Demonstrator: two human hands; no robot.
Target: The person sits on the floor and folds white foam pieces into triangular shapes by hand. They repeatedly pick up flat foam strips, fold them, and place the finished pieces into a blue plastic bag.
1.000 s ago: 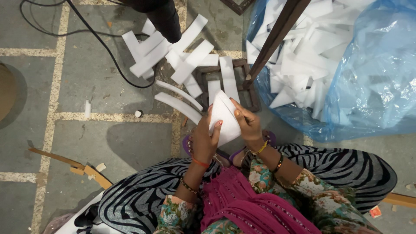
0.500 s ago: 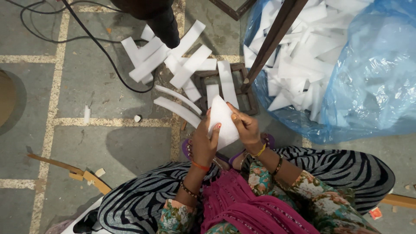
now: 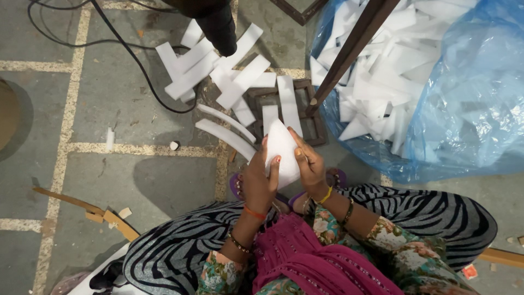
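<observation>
**Foam piece held in both hands**

Between the knees of the seated person, both hands close on one white foam piece [image 3: 282, 150]. Left hand [image 3: 258, 183] grips its left edge, right hand [image 3: 309, 164] grips its right edge, and the piece stands upright just above a dark wooden frame [image 3: 314, 117]. Beyond the fingers lie loose white foam strips [image 3: 218, 76] on the floor; to the right of the right hand a blue plastic bag [image 3: 464, 109] holds many more. I judge the piece is being shaped or checked; setting it down calls for a free place near the strips.
</observation>
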